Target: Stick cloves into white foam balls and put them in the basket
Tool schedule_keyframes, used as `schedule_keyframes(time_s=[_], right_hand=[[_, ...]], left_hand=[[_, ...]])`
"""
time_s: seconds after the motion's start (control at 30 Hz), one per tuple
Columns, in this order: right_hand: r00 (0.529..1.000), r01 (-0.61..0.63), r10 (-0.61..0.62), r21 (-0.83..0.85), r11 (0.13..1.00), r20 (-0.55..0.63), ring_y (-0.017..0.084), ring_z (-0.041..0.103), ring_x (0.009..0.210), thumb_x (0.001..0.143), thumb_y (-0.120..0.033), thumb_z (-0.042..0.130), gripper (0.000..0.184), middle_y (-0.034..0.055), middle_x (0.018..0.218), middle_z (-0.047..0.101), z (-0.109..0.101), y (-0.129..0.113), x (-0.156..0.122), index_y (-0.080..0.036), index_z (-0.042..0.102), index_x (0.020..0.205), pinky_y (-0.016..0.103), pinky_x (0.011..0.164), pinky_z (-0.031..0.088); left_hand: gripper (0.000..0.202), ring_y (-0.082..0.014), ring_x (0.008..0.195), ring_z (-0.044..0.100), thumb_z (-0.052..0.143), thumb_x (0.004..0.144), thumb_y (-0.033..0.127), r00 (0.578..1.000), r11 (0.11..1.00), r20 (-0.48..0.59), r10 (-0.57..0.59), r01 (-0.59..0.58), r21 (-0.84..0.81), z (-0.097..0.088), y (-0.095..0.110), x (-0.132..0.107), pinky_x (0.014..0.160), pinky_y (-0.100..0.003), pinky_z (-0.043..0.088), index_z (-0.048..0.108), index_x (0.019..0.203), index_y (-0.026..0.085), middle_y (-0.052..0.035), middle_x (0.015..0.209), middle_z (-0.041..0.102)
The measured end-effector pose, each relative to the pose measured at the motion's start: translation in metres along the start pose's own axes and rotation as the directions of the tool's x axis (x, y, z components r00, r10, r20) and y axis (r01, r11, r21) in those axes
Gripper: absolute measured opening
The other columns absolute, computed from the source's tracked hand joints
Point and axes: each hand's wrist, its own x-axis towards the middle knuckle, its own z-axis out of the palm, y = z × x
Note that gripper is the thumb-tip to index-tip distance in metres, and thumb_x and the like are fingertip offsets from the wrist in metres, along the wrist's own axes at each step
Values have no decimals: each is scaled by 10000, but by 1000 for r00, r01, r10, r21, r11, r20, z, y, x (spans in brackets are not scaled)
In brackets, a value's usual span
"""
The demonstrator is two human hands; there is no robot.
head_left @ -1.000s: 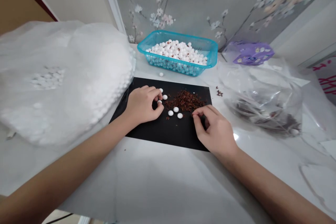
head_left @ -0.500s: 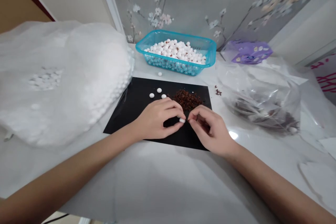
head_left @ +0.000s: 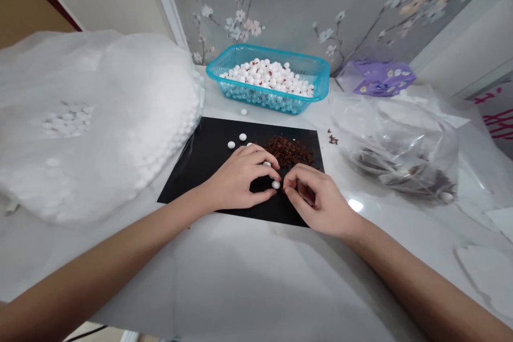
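Over a black mat (head_left: 192,163), my left hand (head_left: 242,179) pinches a small white ball (head_left: 276,185) between thumb and fingertip. Just right of it, my right hand (head_left: 323,200) has thumb and forefinger pressed together on a tiny dark brown piece (head_left: 284,189), which barely shows. Behind my hands lies a heap of reddish-brown bits (head_left: 288,152). Another white ball (head_left: 266,163) shows between the fingers of my left hand. Several more loose balls, such as this white ball (head_left: 242,137), rest on the mat beyond that hand.
A blue basket (head_left: 264,88) full of white balls, some with brown bits, stands at the back. To the left bulges a large bag of white balls (head_left: 132,117). On the right lie a clear bag of dark pieces (head_left: 401,165) and a purple packet (head_left: 382,78).
The white ball in my left hand has turned and shows rounder. My right fingertips have shifted slightly left and down. A second ball has come into view between my left fingers.
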Motion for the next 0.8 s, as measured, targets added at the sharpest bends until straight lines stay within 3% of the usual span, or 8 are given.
schedule_keyframes(time_s=[0.8], right_hand=[[1000, -9, 9, -29, 1000, 7, 91, 415, 531, 829, -176, 490, 82, -4, 706, 485, 1, 3, 1, -194, 520, 755, 226, 490, 355]], left_hand=[[59, -188, 1019, 505, 634, 794, 248, 999, 994, 38, -18, 22, -111, 1, -3, 1, 936, -365, 352, 685, 823, 240, -13, 991, 660]])
